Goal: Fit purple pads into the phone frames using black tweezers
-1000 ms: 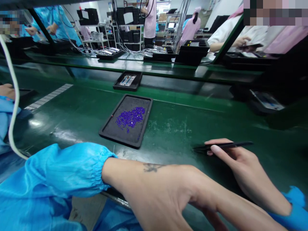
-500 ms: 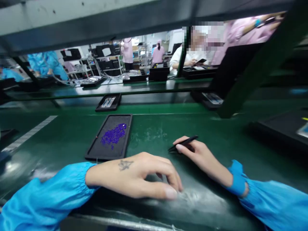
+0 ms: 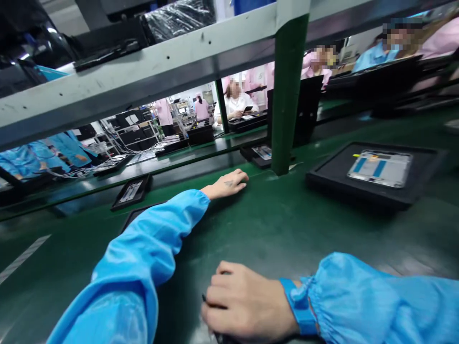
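Note:
My left hand (image 3: pixel 229 184) is stretched far forward over the green bench (image 3: pixel 201 239). It holds nothing that I can see, and its fingers are loosely bent with the thumb apart. Nearest to it is a black tray (image 3: pixel 247 155) with a metal plate-like part in it, beyond the fingertips. Close to me, my right hand (image 3: pixel 251 301) is closed around black tweezers (image 3: pixel 204 297); only small dark bits of them show past the fingers. My left sleeve mostly covers another dark tray (image 3: pixel 138 212).
At the right lies a black foam tray (image 3: pixel 322 179) carrying a silver phone frame (image 3: pixel 380 168) with blue strips. A green post (image 3: pixel 287 105) holds up a grey shelf beam (image 3: pixel 186 57). One more tray (image 3: pixel 115 203) sits at the left. Co-workers are across the line.
My left hand has moved from near me to far forward. The right hand, still with the tweezers, has come closer and turned palm-down. The view has swung right and tilted.

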Available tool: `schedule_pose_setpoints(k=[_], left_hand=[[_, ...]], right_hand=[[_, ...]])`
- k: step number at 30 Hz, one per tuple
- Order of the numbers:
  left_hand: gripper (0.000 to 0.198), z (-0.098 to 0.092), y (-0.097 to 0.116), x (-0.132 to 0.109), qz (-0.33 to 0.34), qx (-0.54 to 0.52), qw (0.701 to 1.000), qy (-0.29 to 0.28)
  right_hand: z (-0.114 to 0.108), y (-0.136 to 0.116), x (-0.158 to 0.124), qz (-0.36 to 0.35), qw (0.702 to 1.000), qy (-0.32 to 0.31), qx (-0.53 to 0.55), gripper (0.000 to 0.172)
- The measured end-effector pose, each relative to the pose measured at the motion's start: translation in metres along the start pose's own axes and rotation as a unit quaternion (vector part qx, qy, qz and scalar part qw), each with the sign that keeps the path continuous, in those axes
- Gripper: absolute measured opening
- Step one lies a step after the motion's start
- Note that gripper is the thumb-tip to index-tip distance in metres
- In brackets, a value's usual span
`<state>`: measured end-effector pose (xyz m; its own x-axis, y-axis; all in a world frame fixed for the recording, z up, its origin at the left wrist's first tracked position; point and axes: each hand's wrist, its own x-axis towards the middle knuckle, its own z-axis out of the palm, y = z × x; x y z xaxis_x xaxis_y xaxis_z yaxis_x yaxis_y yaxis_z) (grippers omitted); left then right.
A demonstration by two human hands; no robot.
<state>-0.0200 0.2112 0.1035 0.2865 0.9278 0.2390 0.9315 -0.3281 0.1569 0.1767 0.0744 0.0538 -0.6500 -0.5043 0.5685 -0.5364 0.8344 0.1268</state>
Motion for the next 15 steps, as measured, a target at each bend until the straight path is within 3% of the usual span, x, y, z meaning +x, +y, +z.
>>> schedule_pose_setpoints(k=[4, 8, 12, 15], left_hand=[[0.039, 0.032, 0.005, 0.073, -0.02, 0.041, 0.999, 0.028], [0.039, 0.051, 0.007, 0.121, -0.059, 0.074, 0.995, 0.026], [0.04, 0.057, -0.001, 0.136, -0.087, 0.097, 0.992, 0.008], [0.039, 0.052, -0.011, 0.125, -0.093, 0.111, 0.989, -0.001]], right_hand=[[0.01, -0.005, 0.0, 0.007, 0.998, 0.054, -0.014, 0.018], [0.019, -0.007, -0.006, -0.003, 0.997, 0.077, 0.016, 0.015], [0.023, -0.007, -0.01, 0.016, 0.996, 0.082, 0.023, 0.034], [0.022, -0.004, -0.01, 0.0, 0.997, 0.07, 0.021, 0.022]])
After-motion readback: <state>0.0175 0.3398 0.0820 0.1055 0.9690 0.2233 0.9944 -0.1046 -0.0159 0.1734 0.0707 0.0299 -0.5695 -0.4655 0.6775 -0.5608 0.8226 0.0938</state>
